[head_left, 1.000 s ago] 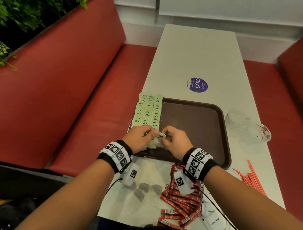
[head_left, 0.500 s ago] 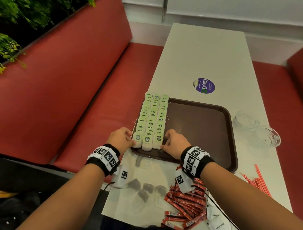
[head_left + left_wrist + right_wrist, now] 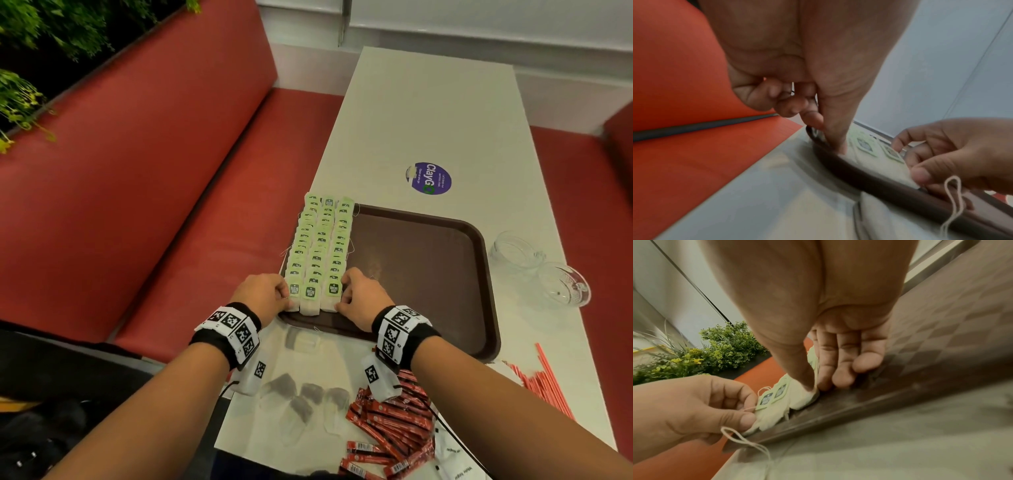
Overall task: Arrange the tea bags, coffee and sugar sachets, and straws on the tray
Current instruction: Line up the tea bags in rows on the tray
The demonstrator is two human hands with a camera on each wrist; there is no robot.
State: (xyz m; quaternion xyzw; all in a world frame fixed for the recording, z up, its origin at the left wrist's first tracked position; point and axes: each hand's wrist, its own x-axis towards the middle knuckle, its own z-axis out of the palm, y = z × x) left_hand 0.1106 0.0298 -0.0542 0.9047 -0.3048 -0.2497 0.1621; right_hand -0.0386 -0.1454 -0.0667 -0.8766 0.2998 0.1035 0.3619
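Note:
Three rows of green-tagged tea bags [image 3: 320, 246] lie overlapped along the left side of the brown tray [image 3: 421, 267]. My left hand [image 3: 274, 298] pinches the front tea bag of the left row [image 3: 768, 413] at the tray's near left corner. My right hand [image 3: 349, 296] pinches the front tea bag of the right row [image 3: 801, 395], thumb on top. Loose tea bags [image 3: 301, 401], red sachets [image 3: 390, 421], white sugar sachets [image 3: 455, 469] and red straws [image 3: 541, 380] lie on the table near me.
Two clear glass bowls [image 3: 537, 270] stand right of the tray. A purple sticker [image 3: 428, 178] is on the white table beyond it. A red bench [image 3: 137, 205] runs along the table's left edge. The tray's right part is bare.
A second ago both hands held one tea bag together at the rows' near end. It now lies in the front row, and the hands have parted to the row's two sides.

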